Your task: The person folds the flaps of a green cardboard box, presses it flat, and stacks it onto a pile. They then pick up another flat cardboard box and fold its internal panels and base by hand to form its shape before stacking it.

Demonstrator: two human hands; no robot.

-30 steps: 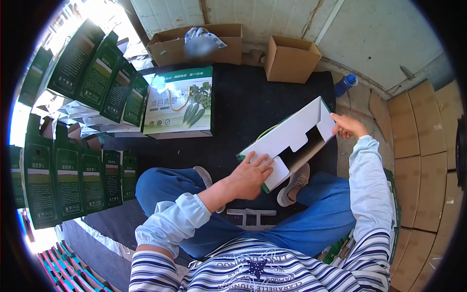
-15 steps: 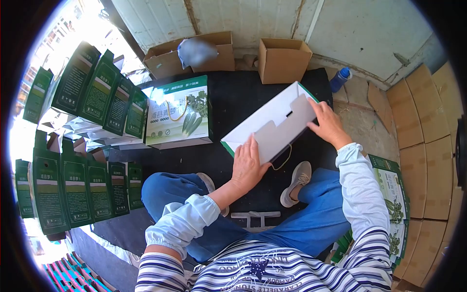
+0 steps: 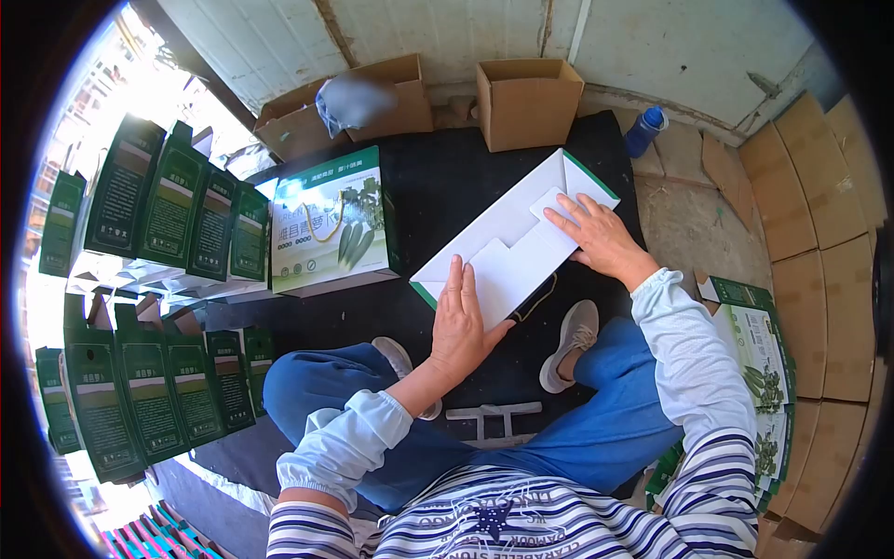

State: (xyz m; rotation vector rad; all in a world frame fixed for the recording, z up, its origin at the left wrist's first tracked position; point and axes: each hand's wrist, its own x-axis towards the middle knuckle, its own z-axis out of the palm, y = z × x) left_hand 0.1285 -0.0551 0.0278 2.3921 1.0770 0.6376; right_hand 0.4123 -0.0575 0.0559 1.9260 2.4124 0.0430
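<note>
A carton [image 3: 507, 244] lies tilted on the black mat with its white flapped end facing up, green edges showing at both ends. My left hand [image 3: 460, 321] rests with fingers stretched along the near-left flap, thumb at the carton's near edge. On the right flap, my right hand [image 3: 601, 238] presses with its fingers spread. The two flaps meet in the middle of the end. A yellow cord handle [image 3: 537, 300] sticks out at the near side, partly hidden under the carton.
A finished-looking green and white carton [image 3: 328, 219] lies to the left. Rows of green cartons [image 3: 140, 391] stand further left. Open brown boxes [image 3: 531, 107] and a blue bottle [image 3: 646, 130] are at the back. Flat printed cartons [image 3: 756, 326] and stacked brown boxes [image 3: 819, 242] are at the right.
The flaps now lie flatter and the dark slot between them is covered. My right hand has moved from the carton's far edge onto the flap. The view has shifted slightly.
</note>
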